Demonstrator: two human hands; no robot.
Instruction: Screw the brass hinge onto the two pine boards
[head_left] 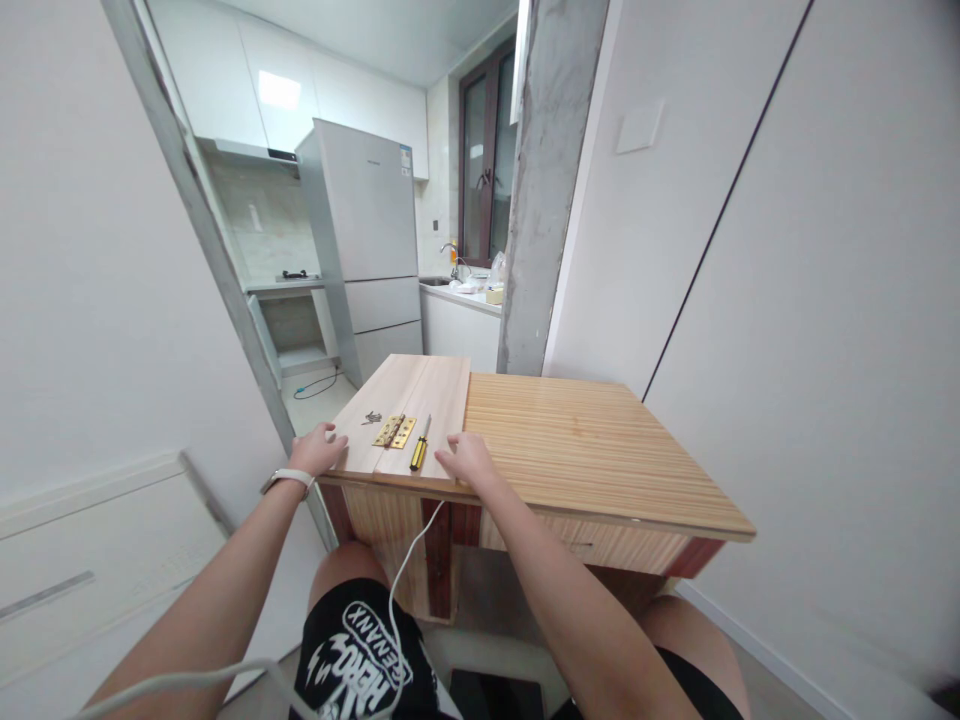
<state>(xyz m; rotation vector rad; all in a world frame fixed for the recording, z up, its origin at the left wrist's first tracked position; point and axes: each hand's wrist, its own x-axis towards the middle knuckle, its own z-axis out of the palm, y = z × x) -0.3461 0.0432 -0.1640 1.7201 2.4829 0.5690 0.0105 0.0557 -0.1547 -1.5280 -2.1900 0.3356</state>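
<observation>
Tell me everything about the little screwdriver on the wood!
The screwdriver is small, with a yellow and black handle and a thin metal shaft. It lies flat on the pale wooden board, handle nearest the person, tip pointing away. A brass hinge lies just left of it, apart. The right hand rests just right of it, not touching.

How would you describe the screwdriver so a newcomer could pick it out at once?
Find the wooden table in the middle of the room, then the paler board on its left end. Near the board's front edge, between the left hand and right hand, lies the screwdriver: a slim tool with a yellow and black handle, right of the flat brass hinge.
</observation>
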